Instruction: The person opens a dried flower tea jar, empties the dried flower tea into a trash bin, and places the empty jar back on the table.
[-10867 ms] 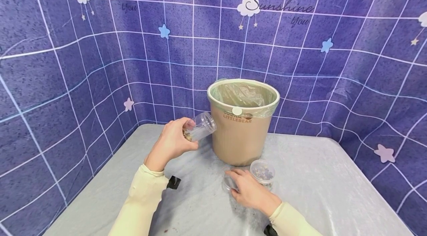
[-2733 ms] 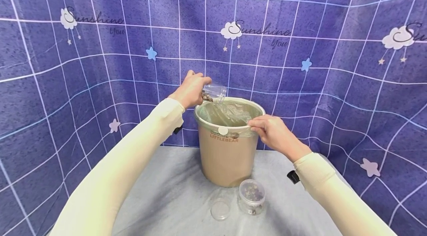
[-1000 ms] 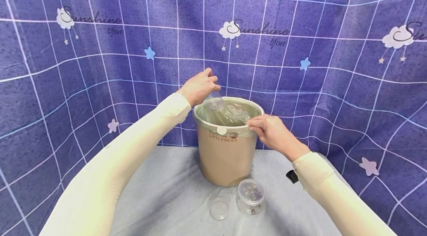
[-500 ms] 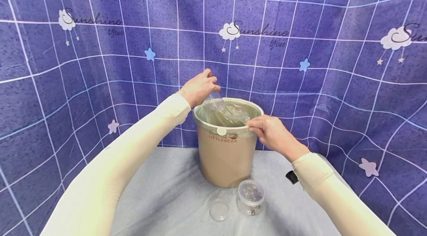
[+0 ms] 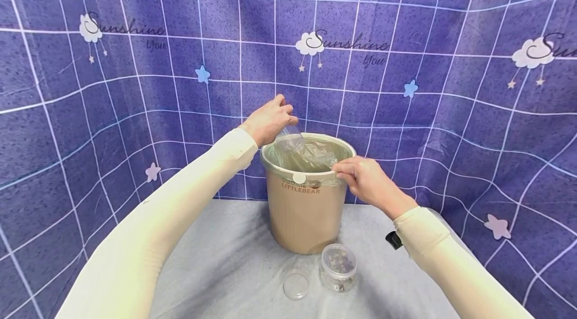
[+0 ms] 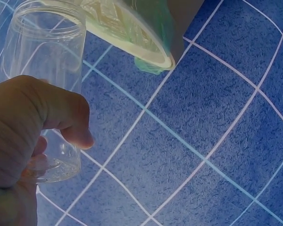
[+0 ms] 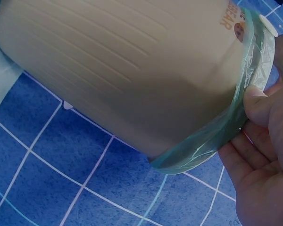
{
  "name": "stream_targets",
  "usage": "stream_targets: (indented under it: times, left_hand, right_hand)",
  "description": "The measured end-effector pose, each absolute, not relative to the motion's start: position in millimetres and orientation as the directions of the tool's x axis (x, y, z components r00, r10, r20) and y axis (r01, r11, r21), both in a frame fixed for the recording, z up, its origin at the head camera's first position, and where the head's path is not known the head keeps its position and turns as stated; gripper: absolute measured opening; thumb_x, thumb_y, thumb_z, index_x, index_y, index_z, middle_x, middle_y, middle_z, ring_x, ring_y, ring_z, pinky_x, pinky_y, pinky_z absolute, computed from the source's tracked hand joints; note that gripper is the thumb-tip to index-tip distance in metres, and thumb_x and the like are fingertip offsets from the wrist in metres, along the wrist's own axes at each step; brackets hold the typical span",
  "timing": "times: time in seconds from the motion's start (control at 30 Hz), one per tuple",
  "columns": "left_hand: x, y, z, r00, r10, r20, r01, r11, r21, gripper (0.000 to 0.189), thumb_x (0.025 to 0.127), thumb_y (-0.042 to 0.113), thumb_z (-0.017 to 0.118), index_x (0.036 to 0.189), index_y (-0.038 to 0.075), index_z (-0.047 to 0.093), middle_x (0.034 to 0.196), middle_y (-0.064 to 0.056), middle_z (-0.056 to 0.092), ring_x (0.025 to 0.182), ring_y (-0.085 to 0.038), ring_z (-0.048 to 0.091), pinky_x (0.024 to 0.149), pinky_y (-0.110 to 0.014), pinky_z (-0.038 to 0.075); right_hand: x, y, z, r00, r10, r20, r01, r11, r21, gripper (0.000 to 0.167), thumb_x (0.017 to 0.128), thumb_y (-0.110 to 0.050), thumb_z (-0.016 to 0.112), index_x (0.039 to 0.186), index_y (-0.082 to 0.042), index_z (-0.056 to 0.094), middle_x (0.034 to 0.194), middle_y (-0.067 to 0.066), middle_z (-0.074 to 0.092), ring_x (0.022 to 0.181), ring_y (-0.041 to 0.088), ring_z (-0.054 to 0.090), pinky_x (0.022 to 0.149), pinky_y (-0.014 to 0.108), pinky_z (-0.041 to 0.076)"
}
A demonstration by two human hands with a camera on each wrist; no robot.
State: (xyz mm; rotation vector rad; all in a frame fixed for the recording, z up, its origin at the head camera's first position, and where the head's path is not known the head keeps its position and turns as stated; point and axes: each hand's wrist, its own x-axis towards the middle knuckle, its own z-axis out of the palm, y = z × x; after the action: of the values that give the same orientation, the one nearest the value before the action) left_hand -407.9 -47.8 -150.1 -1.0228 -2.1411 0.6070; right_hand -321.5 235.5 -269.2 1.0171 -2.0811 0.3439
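My left hand (image 5: pixel 269 121) grips a clear plastic jar (image 5: pixel 290 138), tipped mouth-down over the opening of a beige trash bin (image 5: pixel 306 216). In the left wrist view, fingers and thumb wrap round the jar (image 6: pixel 49 54); a few small specks lie at its base and the rest looks bare. A thin greenish bag (image 5: pixel 326 151) lines the bin and folds over its white rim. On the rim's right front, my right hand (image 5: pixel 367 179) pinches the edge together with the bag. The right wrist view shows its thumb (image 7: pixel 257 103) on the rim and the other fingers below.
In front of the bin, a second clear jar (image 5: pixel 339 274) with a lid and mixed small contents stands on the grey-covered table (image 5: pixel 216 259). A loose clear lid (image 5: pixel 296 285) lies to its left. Blue checked cloth (image 5: pixel 360 83) hangs close behind and at both sides.
Earlier the jar held brown bits beside the bin while my right hand was at the lid. Since then both hands rose to the bin; the jar tipped further and emptied. Little moved in the last second.
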Motion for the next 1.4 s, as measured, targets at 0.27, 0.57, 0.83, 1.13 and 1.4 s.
stream_targets:
  times: [0.27,0.57,0.83,1.13,1.4]
  left_hand:
    - [-406.7,-48.3,-151.7,-0.449,0.803,0.392,0.504,0.590,-0.631,0.050,0.079,-0.013,0.072,0.115,0.021,0.076,0.110,-0.011,0.070,0.112,-0.037,0.057,0.105,-0.042,0.044]
    - [-406.0,-50.9,-153.8,-0.483,0.751,0.450,0.536,0.660,-0.527,0.056,0.075,-0.016,0.072,0.119,0.019,0.075,0.110,-0.013,0.070,0.107,-0.037,0.055,0.101,-0.045,0.043]
    - [-403.1,-53.4,-153.6,-0.523,0.700,0.486,0.561,0.713,-0.421,0.056,0.076,-0.014,0.074,0.123,0.016,0.073,0.117,-0.013,0.068,0.114,-0.037,0.052,0.105,-0.046,0.044]
    - [-398.2,-54.2,-152.9,-0.543,0.652,0.529,0.570,0.749,-0.337,0.057,0.073,-0.011,0.075,0.124,0.016,0.071,0.116,-0.012,0.067,0.112,-0.038,0.050,0.102,-0.045,0.044]
    - [-393.6,-55.1,-150.9,-0.581,0.588,0.563,0.580,0.784,-0.222,0.063,0.071,-0.007,0.076,0.130,0.012,0.068,0.117,-0.013,0.067,0.111,-0.034,0.054,0.107,-0.047,0.033]
  right_hand:
    - [-321.1,234.1,-269.9,-0.379,-0.545,0.748,-0.756,0.648,0.089,0.017,0.087,0.000,0.078,0.103,-0.004,0.080,0.101,0.007,0.078,0.097,0.028,0.074,0.089,0.045,0.058]
    - [-321.7,234.8,-270.4,-0.345,-0.545,0.764,-0.767,0.633,0.106,0.018,0.085,0.001,0.079,0.102,-0.003,0.080,0.100,0.008,0.078,0.095,0.029,0.074,0.088,0.045,0.059]
    - [-321.3,234.3,-270.6,-0.335,-0.546,0.768,-0.768,0.630,0.113,0.017,0.084,0.002,0.079,0.101,-0.002,0.080,0.098,0.007,0.078,0.094,0.029,0.074,0.087,0.045,0.059]
    - [-321.3,234.2,-270.6,-0.367,-0.542,0.756,-0.755,0.648,0.098,0.016,0.086,0.001,0.078,0.102,-0.004,0.080,0.099,0.006,0.078,0.095,0.028,0.074,0.088,0.046,0.058]
    - [-323.8,234.7,-270.8,-0.338,-0.547,0.766,-0.772,0.627,0.107,0.016,0.086,0.002,0.077,0.101,-0.003,0.079,0.097,0.007,0.078,0.093,0.029,0.074,0.086,0.046,0.059]
